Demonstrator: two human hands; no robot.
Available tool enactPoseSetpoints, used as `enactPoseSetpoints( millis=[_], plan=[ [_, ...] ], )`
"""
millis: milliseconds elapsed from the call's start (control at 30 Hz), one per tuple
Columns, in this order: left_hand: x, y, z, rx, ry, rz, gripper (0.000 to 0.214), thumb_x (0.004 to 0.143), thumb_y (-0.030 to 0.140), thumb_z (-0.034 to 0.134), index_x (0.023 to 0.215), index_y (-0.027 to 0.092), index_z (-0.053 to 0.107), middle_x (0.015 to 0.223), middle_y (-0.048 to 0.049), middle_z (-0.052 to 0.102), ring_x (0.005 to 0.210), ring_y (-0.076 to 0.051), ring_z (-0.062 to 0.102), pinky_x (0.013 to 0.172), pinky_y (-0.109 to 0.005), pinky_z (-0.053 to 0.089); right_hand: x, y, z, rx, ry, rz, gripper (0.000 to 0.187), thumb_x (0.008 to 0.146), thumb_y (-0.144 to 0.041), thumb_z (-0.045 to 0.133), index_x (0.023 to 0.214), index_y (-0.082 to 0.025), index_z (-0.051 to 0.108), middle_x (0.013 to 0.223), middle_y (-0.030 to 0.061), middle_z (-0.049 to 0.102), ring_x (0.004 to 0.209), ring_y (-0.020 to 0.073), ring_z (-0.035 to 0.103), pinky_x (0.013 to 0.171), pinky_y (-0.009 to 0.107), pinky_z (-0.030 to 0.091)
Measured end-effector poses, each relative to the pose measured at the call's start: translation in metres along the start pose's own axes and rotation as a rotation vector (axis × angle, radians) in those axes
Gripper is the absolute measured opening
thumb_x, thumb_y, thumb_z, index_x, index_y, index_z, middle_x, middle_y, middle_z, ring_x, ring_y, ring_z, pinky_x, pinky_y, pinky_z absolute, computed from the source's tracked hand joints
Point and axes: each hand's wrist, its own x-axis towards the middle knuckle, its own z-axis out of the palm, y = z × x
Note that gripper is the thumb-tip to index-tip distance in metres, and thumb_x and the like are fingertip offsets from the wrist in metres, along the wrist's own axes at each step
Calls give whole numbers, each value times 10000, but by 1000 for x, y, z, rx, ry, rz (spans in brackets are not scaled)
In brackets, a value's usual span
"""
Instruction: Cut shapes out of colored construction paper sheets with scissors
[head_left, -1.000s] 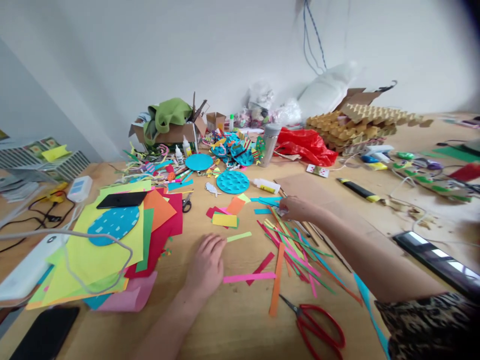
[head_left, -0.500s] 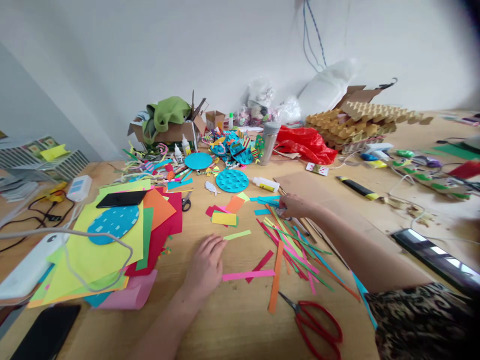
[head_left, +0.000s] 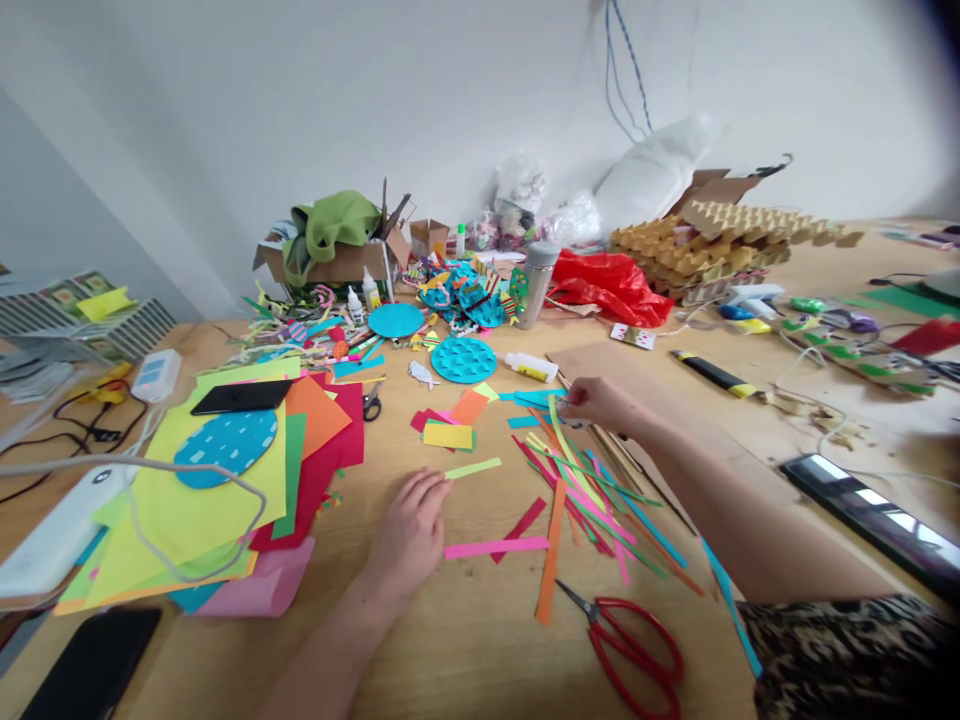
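Observation:
My left hand (head_left: 414, 520) lies on the table with its fingers stretched out, fingertips at the near end of a short light green paper strip (head_left: 476, 467). Pinched together, the fingers of my right hand (head_left: 592, 402) are at the upper end of a yellow-green paper strip (head_left: 558, 425), which rises out of a loose pile of coloured strips (head_left: 592, 505). Between the hands lie a pink strip (head_left: 499, 547), a dark red strip (head_left: 529, 520) and an orange strip (head_left: 553, 560). Small cut paper pieces (head_left: 448, 436) are stacked beyond my left hand.
Red-handled scissors (head_left: 634, 650) lie at the near edge. Coloured sheets (head_left: 247, 520) with a phone (head_left: 241, 397) on top are at left. A glue bottle (head_left: 531, 367), a blue disc (head_left: 463, 360) and a tumbler (head_left: 538, 285) stand or lie farther back. A utility knife (head_left: 716, 375) is at right.
My right hand has lifted and shifted slightly right, and a yellow-green strip now shows raised at its fingertips. My left hand stays in place.

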Motion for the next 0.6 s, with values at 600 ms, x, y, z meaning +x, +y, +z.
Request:
enactPoseSetpoints(
  millis=[600],
  plan=[
    [-2,2,3,-2,-49,-16,461,716,-25,448,1124,128,599,1125,-107,660,1114,-239,556,969,-452,482,12,-20,0,455,188,-36,308,851,-337,520,999,-102,653,797,106,707,687,181,647,569,247,505]
  ],
)
